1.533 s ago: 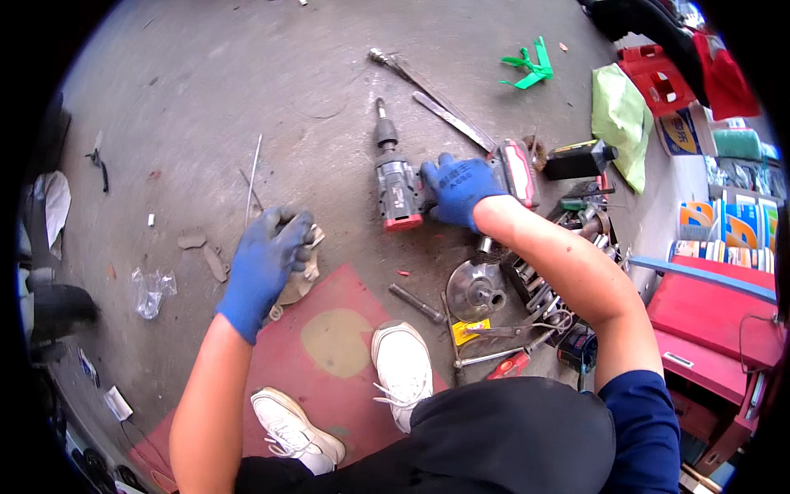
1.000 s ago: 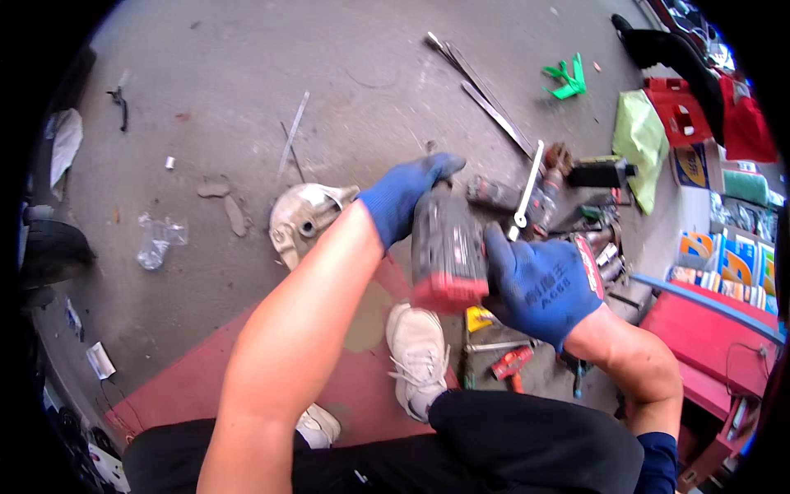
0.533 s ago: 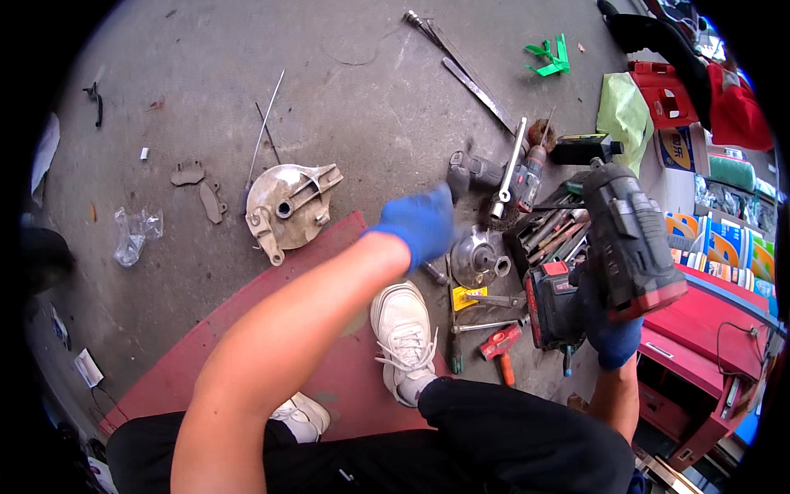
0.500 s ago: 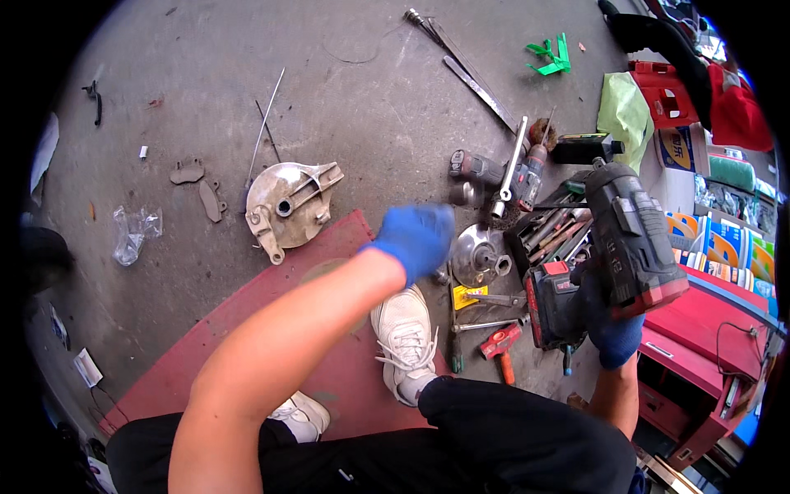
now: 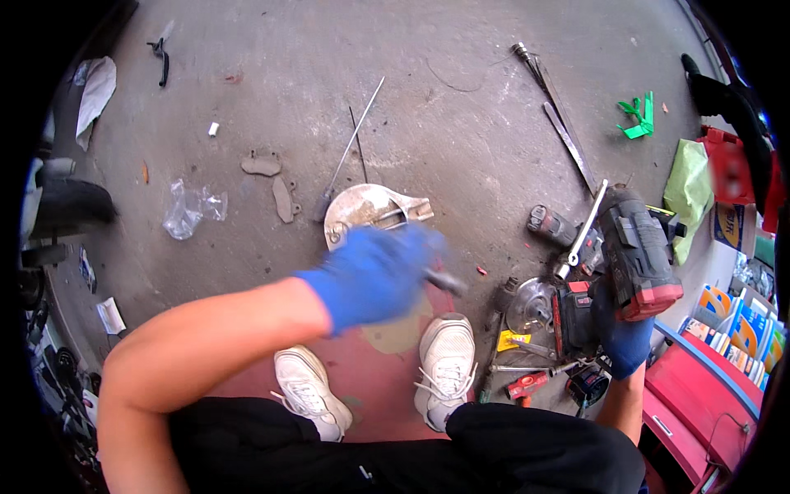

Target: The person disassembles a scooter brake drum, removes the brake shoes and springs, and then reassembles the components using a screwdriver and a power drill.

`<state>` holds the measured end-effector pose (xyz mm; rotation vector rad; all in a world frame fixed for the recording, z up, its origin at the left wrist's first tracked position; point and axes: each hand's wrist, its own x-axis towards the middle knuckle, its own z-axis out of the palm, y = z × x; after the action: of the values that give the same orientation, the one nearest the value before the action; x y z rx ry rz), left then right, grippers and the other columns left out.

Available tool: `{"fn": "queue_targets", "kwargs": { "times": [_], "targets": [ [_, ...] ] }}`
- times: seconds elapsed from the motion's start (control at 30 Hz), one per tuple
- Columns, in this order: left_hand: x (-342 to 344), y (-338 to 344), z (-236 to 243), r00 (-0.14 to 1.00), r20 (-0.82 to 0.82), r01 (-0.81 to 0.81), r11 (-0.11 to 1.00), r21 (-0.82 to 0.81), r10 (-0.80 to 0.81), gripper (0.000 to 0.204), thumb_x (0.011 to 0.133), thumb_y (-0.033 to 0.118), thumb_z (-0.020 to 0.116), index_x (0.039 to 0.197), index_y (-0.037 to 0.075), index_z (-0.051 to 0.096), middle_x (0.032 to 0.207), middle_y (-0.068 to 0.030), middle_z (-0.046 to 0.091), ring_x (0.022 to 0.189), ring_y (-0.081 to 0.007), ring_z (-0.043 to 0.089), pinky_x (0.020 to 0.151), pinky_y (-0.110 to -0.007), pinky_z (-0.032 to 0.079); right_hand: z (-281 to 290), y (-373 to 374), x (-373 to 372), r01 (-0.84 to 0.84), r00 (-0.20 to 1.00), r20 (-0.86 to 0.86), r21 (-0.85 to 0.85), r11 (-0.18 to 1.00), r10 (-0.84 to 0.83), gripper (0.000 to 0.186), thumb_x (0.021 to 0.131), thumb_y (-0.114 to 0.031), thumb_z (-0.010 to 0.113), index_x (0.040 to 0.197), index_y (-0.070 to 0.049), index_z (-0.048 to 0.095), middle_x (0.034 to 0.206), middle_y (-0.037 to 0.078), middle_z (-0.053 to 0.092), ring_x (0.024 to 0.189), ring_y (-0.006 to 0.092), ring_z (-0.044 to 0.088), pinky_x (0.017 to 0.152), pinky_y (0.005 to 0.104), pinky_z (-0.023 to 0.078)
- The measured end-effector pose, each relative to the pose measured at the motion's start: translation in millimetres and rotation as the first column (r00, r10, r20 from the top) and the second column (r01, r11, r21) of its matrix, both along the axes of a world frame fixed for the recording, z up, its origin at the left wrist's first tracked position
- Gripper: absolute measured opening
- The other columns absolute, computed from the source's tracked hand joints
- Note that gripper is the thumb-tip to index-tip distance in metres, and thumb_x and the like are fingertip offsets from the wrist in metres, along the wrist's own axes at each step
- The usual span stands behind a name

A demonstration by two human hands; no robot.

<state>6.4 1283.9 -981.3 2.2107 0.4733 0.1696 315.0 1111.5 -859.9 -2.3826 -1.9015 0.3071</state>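
Blue work gloves cover both my hands. My left hand (image 5: 370,276), smeared by motion, is closed over the near side of the brake drum plate (image 5: 358,206), apparently above it. A short grey metal piece (image 5: 445,281), shaped like a socket, pokes out of its fingers on the right. At the right my right hand (image 5: 623,342) wraps round the handle of a black and red cordless impact wrench (image 5: 638,255), held up over the tools. Its battery (image 5: 578,319) is on the left of that hand. The fingers of the right hand are partly hidden by the wrench.
A metal disc-shaped part (image 5: 531,305), a red hammer (image 5: 527,384), a smaller cordless driver (image 5: 551,225) and a long wrench (image 5: 586,226) lie at the right. Brake pads (image 5: 283,198) and a plastic bag (image 5: 191,210) are far left. A red cabinet (image 5: 699,387) stands right.
My view has swung left, so the floor things sit further right. My left hand has moved from beside the metal disc leftward to the brake drum plate. The right hand still holds the impact wrench.
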Motion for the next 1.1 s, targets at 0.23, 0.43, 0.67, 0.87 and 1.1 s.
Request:
{"fn": "queue_targets", "kwargs": {
  "times": [0.23, 0.43, 0.67, 0.87, 1.1],
  "targets": [
    [-6, 94, -21, 0.693, -0.718, -0.278, 0.945, -0.175, 0.071, 0.062, 0.074, 0.029, 0.076, 0.128, 0.006, 0.058, 0.134, -0.0201, 0.056, 0.11, -0.0375, 0.063, 0.095, -0.044, 0.05, -15, 12, -4, -0.045, 0.954, -0.299, -0.241, 0.969, -0.03, 0.047, 0.085, -0.012, 0.069, 0.13, -0.004, 0.057, 0.13, 0.015, 0.059, 0.12, 0.032, 0.057, 0.103, 0.0399, 0.043],
    [18, 74, 9, 0.714, -0.7, -0.211, 0.952, -0.222, -0.004, 0.051, 0.078, 0.036, 0.071, 0.12, 0.009, 0.064, 0.126, -0.0182, 0.062, 0.118, -0.034, 0.059, 0.098, -0.042, 0.047, 63, -20, -22, 0.236, 0.845, -0.353, -0.429, 0.872, -0.402, 0.04, 0.084, -0.013, 0.067, 0.122, -0.003, 0.061, 0.122, 0.017, 0.064, 0.114, 0.0325, 0.061, 0.099, 0.0396, 0.046],
    [-47, 13, 188, 0.65, -0.69, -0.53, 0.841, -0.111, 0.318, 0.045, 0.086, 0.04, 0.066, 0.123, 0.014, 0.065, 0.117, -0.0151, 0.067, 0.105, -0.0366, 0.063, 0.091, -0.044, 0.05, 222, -130, -22, 0.358, 0.809, -0.044, -0.754, 0.55, -0.586, 0.038, 0.083, -0.045, 0.062, 0.096, -0.01, 0.071, 0.094, 0.02, 0.07, 0.089, 0.0406, 0.067, 0.074, 0.0508, 0.053],
    [-171, 113, 484, 0.486, -0.658, -0.827, 0.546, -0.134, 0.575, 0.052, 0.084, 0.032, 0.071, 0.127, 0.003, 0.062, 0.119, -0.0191, 0.067, 0.11, -0.0343, 0.063, 0.098, -0.04, 0.047, 322, -172, -24, 0.168, 0.793, 0.035, -0.972, 0.163, -0.608, 0.057, 0.082, -0.058, 0.058, 0.117, -0.014, 0.067, 0.123, 0.02, 0.064, 0.111, 0.038, 0.063, 0.095, 0.0455, 0.05],
    [-377, 149, 488, 0.167, -0.807, -0.782, 0.575, 0.242, 0.566, 0.052, 0.092, 0.036, 0.053, 0.137, 0.01, 0.052, 0.127, -0.021, 0.06, 0.116, -0.0375, 0.058, 0.098, -0.045, 0.046, 406, 89, 48, 0.22, 0.822, -0.031, -0.904, 0.367, -0.569, 0.057, 0.082, -0.057, 0.056, 0.119, -0.014, 0.066, 0.124, 0.019, 0.064, 0.113, 0.037, 0.062, 0.094, 0.0454, 0.05]
  ]
}}
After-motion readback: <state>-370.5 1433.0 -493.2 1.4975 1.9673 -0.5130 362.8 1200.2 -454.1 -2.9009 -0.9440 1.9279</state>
